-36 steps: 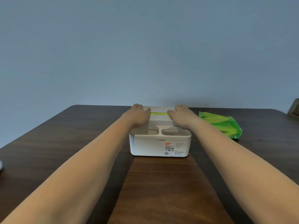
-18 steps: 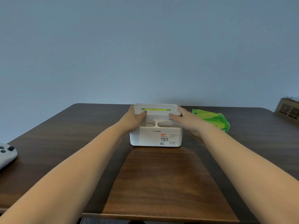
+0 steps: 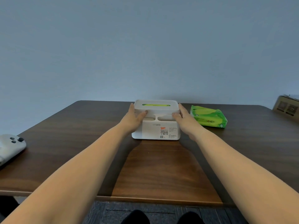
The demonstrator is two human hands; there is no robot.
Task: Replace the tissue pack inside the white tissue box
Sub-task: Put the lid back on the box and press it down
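The white tissue box [image 3: 156, 130] stands in the middle of the dark wooden table [image 3: 80, 136], its labelled side facing me. Its white lid [image 3: 156, 108] sits on the rear part, and green tissue packaging shows through the slot. My left hand [image 3: 133, 118] grips the lid's left end, thumb on the front edge. My right hand [image 3: 183, 118] grips the lid's right end the same way. A green tissue pack [image 3: 208, 116] lies flat on the table just right of the box.
A white game controller [image 3: 11, 147] lies at the table's left edge. A cardboard box [image 3: 287, 106] sits at the far right. A plain wall rises behind the table. My knees show below the table's near edge.
Both hands slid from the top of the lid out to its two ends and now clasp it. The view has pulled back, showing the controller and the table's near edge.
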